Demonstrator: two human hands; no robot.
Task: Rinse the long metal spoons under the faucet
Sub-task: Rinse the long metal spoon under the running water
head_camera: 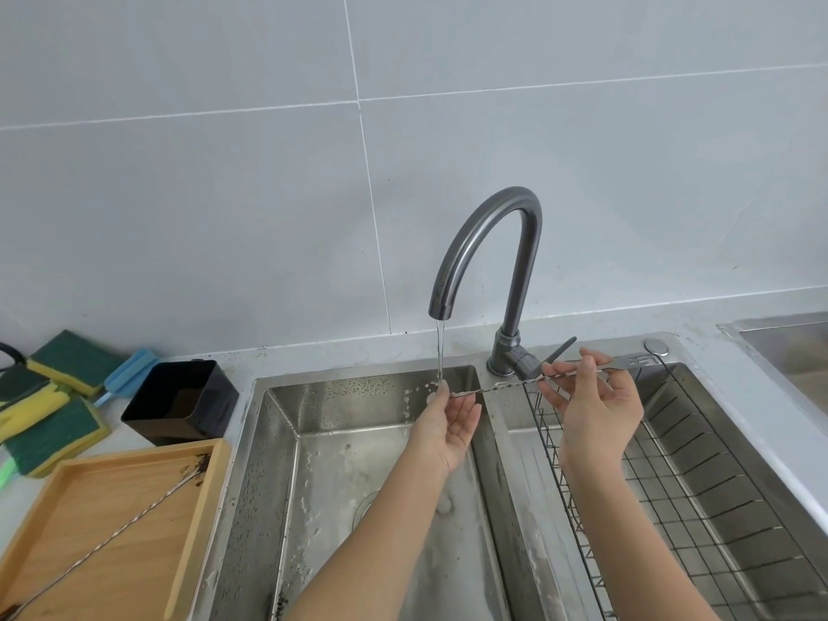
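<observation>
Head view shows the left hand (448, 423) pinching the twisted bar spoon's (515, 384) bowl end under the faucet (486, 244) stream; right hand (591, 396) pinches its forked end; rinsing is underway; next, judging by the soiled second spoon (112, 535) on the wooden tray (197, 522), fetch that.

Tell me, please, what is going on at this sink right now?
A person is rinsing a long twisted metal spoon under the running faucet. The left hand pinches the bowl end in the stream over the left basin, while the right hand holds the shaft near the forked end, above the wire rack. A second long spoon, dirty at its tip, lies waiting on the wooden tray.
</observation>
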